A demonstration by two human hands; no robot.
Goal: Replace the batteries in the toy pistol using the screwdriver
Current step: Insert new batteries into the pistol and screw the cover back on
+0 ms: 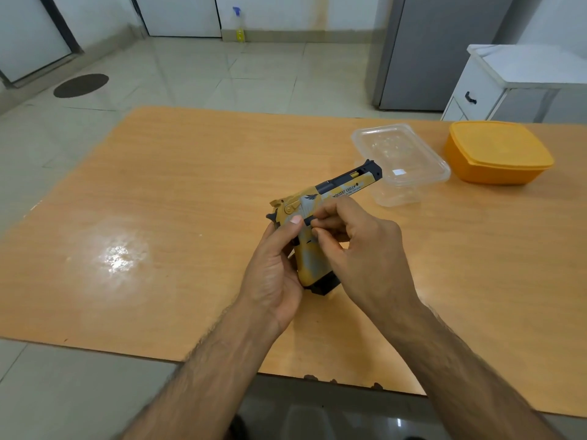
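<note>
Plainly, a light thing held in both hands.
Toy pistol [313, 236]: held above the table [158, 185], barrel pointed away toward the clear tub [401, 163].
Left hand [273, 274]: curled round the back of the handle, thumb pressed on its side.
Right hand [359, 249]: fingertips pinched at a small dark part on the handle.
Handling: judged light, stiff, smooth plastic, slippery; the handle is best gripped, not the thin top.
Screwdriver: not seen.
Yellow box [497, 152]: closed, beyond the tub.
</note>
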